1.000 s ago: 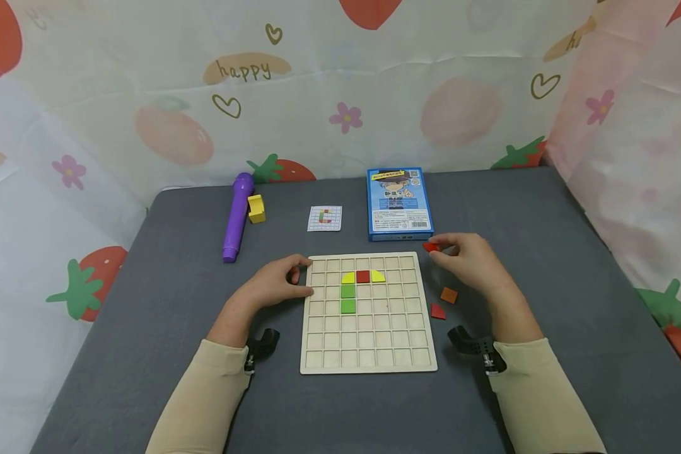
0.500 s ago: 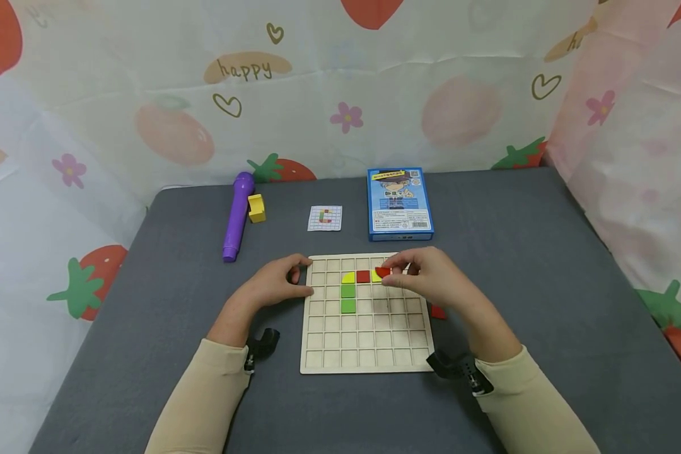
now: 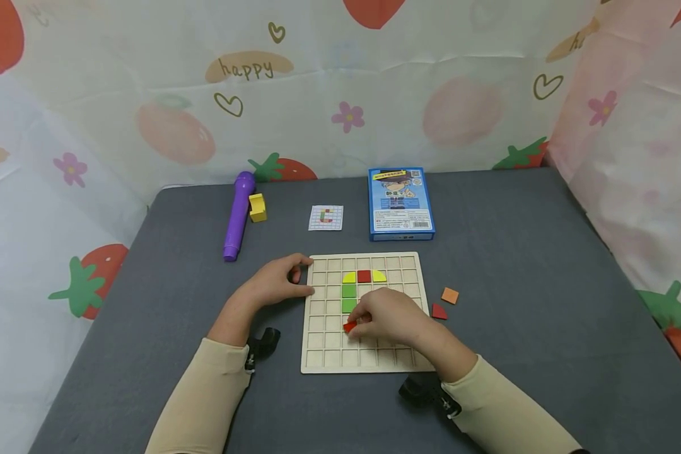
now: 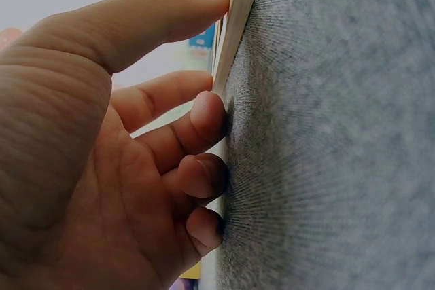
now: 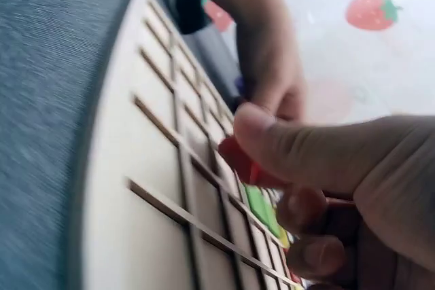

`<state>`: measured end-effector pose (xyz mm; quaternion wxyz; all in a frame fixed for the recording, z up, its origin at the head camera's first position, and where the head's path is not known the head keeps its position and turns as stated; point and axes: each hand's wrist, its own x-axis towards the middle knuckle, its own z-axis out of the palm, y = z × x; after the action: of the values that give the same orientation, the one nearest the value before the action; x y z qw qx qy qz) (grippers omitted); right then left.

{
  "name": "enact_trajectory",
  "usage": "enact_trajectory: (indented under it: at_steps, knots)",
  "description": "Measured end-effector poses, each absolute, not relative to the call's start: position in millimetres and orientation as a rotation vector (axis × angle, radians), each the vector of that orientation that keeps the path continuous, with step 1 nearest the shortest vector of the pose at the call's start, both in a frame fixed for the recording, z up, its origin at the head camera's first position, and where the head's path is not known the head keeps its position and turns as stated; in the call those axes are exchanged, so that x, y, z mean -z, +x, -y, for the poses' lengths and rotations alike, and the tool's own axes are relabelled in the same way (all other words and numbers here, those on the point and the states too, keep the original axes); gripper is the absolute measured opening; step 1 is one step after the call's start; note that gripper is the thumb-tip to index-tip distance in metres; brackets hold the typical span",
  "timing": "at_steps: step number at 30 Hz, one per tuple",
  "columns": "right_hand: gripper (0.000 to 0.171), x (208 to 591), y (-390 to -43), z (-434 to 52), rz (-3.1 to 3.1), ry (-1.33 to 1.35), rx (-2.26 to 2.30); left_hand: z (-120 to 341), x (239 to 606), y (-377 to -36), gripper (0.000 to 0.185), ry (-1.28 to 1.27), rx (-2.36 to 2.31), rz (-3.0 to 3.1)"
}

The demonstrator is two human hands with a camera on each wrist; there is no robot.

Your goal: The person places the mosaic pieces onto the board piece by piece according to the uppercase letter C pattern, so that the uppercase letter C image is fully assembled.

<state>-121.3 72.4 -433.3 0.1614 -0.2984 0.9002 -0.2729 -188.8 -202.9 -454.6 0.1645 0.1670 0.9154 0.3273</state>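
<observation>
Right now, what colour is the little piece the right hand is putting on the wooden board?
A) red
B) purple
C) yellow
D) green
A: the right hand pinches a small red piece over the wooden grid board, just below the two green squares; the right wrist view also shows red under the thumb.

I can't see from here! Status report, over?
Right hand pinches red piece over wooden grid board, below green squares. Left hand steadies board's edge. Nothing blocking.
</observation>
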Motion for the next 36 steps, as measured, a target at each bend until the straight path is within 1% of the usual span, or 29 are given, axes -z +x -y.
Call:
enact_trajectory:
  at_steps: [13, 19, 22, 26, 29, 33, 36]
  knots:
    - [0.009, 439, -111, -57, -2.798, -0.849, 0.597, 202, 455, -187, 0.055, 0.471, -0.941, -2.613]
    - [0.009, 434, -108, -58, -2.795, -0.84, 0.548, 202, 456, -188, 0.056, 0.49, -0.953, -2.606]
    - [0.012, 432, -105, -62, -2.793, -0.841, 0.53, 202, 456, -188, 0.055, 0.5, -0.963, -2.6]
    - [0.021, 435, -100, -69, -2.808, -0.828, 0.549, 203, 455, -188, 0.055, 0.493, -0.963, -2.598]
    - [0.023, 438, -93, -77, -2.839, -0.802, 0.599, 203, 454, -188, 0.056, 0.49, -0.967, -2.594]
    - [0.024, 439, -88, -94, -2.898, -0.721, 0.717, 203, 455, -188, 0.056, 0.489, -0.971, -2.589]
    - [0.025, 439, -89, -110, -2.941, -0.589, 0.813, 203, 455, -189, 0.056, 0.482, -0.963, -2.592]
